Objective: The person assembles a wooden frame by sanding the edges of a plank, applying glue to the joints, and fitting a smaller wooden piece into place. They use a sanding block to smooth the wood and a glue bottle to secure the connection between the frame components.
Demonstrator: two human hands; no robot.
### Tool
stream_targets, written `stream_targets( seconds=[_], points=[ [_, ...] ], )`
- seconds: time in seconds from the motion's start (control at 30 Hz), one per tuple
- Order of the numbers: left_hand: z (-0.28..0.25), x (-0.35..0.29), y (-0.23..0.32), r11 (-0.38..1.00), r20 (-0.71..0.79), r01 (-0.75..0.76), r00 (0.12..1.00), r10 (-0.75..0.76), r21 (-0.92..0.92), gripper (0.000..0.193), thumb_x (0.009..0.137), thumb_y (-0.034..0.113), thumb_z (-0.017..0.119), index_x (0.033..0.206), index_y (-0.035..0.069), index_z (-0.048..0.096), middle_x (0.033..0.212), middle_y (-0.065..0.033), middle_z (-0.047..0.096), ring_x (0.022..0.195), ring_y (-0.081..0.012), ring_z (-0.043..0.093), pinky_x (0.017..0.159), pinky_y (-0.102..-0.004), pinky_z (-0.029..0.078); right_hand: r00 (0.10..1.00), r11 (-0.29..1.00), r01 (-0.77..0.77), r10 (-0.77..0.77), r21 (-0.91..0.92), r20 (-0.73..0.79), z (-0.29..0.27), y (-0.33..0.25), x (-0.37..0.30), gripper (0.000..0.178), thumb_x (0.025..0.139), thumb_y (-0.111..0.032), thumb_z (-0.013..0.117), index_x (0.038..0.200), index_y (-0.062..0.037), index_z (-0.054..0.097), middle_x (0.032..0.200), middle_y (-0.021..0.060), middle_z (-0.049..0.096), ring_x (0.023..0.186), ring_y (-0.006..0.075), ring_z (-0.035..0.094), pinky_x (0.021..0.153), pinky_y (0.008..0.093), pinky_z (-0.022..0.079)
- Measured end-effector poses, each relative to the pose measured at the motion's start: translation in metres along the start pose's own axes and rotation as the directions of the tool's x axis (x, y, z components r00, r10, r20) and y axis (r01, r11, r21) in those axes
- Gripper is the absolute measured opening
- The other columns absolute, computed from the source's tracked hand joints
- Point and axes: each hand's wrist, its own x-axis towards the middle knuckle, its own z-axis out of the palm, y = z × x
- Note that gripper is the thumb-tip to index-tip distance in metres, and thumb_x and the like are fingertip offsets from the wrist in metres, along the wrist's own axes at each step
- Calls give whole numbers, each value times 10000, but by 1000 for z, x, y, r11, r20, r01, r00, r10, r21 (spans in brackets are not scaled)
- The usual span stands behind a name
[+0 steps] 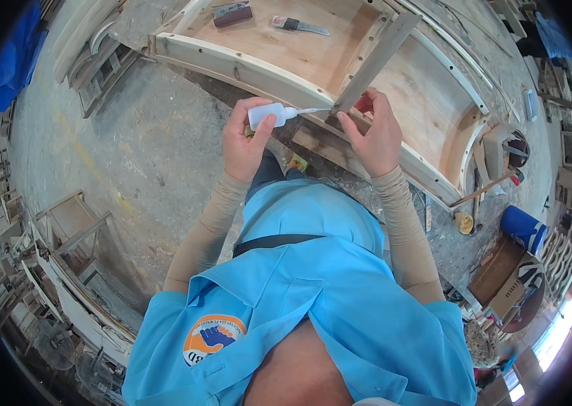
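A small white squeeze bottle point(267, 116) with a long thin nozzle lies sideways in my left hand point(244, 142), fingers wrapped round it. Its nozzle tip reaches the near end of a wooden slat point(379, 59). That slat slants up and away over a curved wooden frame point(245, 62) with plywood panels. My right hand point(377, 135) is at the slat's near end, thumb on its side and fingers curled behind it, partly hidden. Whether the nozzle touches the wood I cannot tell.
On the frame's left panel lie a utility knife point(299, 26) and a dark reddish block point(233, 17). To the right are a hammer point(478, 203), a yellowish roll point(464, 222) and a blue container point(524, 229). Stacked wooden parts point(106, 68) stand at the left.
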Motion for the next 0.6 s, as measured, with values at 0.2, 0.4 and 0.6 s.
stream_targets(
  seconds=[0.2, 0.4, 0.6],
  points=[
    [-6, 5, 5, 992, 15, -71, 997, 70, 106, 221, 898, 129, 665, 1087, 33, 598, 968, -45, 638, 873, -109, 604, 756, -246, 487, 1000, 1000, -17, 17, 1, -2, -1, -4, 3, 476, 758, -185, 762, 1139, -26, 525, 940, 86, 588, 842, 218, 619, 725, 337, 499],
    [-20, 37, 24, 998, 116, 67, 991, -68, 9, 224, 899, 134, 660, 1086, 26, 598, 945, -35, 643, 876, -103, 599, 758, -238, 477, 993, 992, -112, 110, 53, 29, -2, -7, 6, 511, 724, -150, 794, 1138, -26, 523, 926, 94, 577, 841, 231, 597, 747, 343, 483],
    [-26, 114, 63, 985, 443, 175, 883, -157, 0, 225, 892, 141, 664, 1078, 32, 597, 920, -21, 643, 830, -72, 586, 683, -220, 458, 971, 972, -236, 236, 2, 50, -6, -13, 6, 552, 681, -191, 836, 1109, -25, 529, 916, 94, 573, 861, 255, 586, 758, 370, 468]
  ],
)
